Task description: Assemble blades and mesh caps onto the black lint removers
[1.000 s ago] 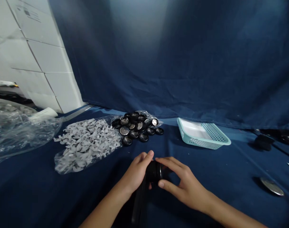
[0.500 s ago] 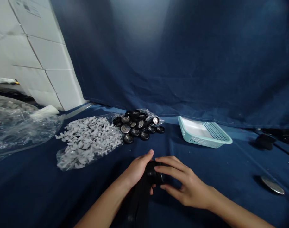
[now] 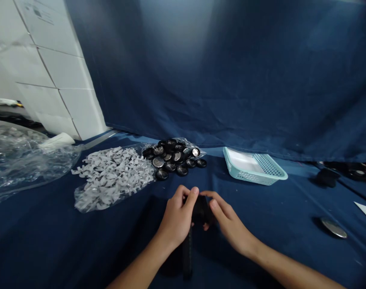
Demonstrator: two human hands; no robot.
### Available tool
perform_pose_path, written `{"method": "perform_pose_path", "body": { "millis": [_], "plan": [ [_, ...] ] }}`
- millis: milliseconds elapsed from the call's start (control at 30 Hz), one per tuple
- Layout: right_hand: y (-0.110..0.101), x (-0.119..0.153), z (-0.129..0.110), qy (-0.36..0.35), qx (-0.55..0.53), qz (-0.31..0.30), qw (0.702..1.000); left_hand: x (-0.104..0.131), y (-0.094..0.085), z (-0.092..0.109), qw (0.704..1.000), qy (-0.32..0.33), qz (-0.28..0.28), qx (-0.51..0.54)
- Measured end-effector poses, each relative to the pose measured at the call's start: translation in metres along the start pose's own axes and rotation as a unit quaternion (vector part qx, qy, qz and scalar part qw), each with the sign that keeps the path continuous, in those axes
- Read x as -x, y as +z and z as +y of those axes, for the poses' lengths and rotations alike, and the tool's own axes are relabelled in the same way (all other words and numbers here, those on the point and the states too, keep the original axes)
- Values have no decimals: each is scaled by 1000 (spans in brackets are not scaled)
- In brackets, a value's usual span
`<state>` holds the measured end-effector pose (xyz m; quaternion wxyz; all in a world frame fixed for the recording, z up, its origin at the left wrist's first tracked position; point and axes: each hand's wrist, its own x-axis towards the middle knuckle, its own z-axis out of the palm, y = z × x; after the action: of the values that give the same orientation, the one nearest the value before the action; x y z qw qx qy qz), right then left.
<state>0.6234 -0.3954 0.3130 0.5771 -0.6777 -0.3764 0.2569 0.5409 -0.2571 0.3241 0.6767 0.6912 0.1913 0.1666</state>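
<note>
A black object [image 3: 200,210] with a long dark strip [image 3: 187,253] hanging toward me is between my hands, low in the middle of the view. My left hand [image 3: 178,216] grips it from the left, thumb and forefinger at its top edge. On the right side my right hand [image 3: 231,224] has its curled fingers and thumb against the same object. Its exact shape is hard to make out, dark against the blue cloth. Beyond my hands lies a pile of round black parts with mesh or shiny faces [image 3: 170,156].
Small grey pieces [image 3: 113,176] fill an open plastic bag left of the pile. A larger clear bag [image 3: 26,160] lies far left. A light-green basket [image 3: 255,176] holds something white. An oval metallic item [image 3: 334,227] and dark items [image 3: 327,177] are at right.
My left hand has turned, its fingers now curled over the top of the black object. My right thumb has come up onto it. The view has shifted slightly.
</note>
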Motion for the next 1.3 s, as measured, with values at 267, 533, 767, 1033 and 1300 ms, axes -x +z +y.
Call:
{"method": "perform_pose_path", "body": {
  "millis": [267,533,767,1033,1300],
  "plan": [
    [-10,-3,-8,44,34,-68,996,-9,-3,4,980,-154,28,122],
    [-20,-9,-7,6,64,-45,997,-9,-4,4,976,-177,19,129],
    [-15,-7,-9,-43,75,-40,995,-6,-1,-2,991,-127,-4,43],
    [-15,-5,-4,-14,31,-32,999,-4,1,0,993,-103,7,50],
    [-21,-10,-5,-2,33,-73,997,-4,1,-2,997,-74,14,11]
  ]
}}
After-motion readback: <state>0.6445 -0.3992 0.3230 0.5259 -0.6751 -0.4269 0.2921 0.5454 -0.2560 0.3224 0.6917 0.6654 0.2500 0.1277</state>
